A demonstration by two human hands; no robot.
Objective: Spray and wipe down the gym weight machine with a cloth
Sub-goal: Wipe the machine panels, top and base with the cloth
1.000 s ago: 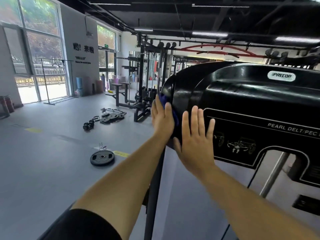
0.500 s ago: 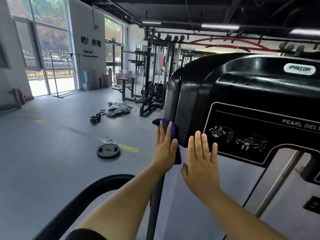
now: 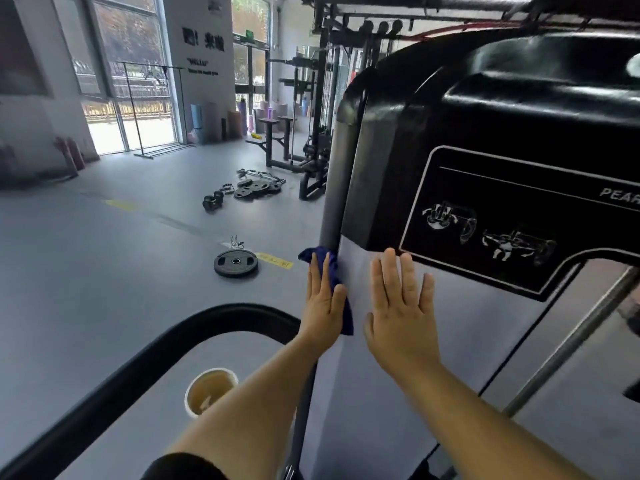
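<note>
blue cloth (image 3: 330, 271) is pressed flat by the left hand (image 3: 323, 303), fingers straight, against the weight machine (image 3: 519, 133) at its left edge post. right hand (image 3: 401, 306) is laid open on the pale panel just beside. cloth judged soft, light, bunch-prone; best kept under the spread palm.

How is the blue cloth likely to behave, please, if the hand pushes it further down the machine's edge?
The blue cloth is probably floppy: it bunches above the left hand and droops below it. It looks light, since straight fingers alone press it against the grey panel. On that smooth panel it should slide easily, though it may crumple or slip free without steady pressure.
</note>
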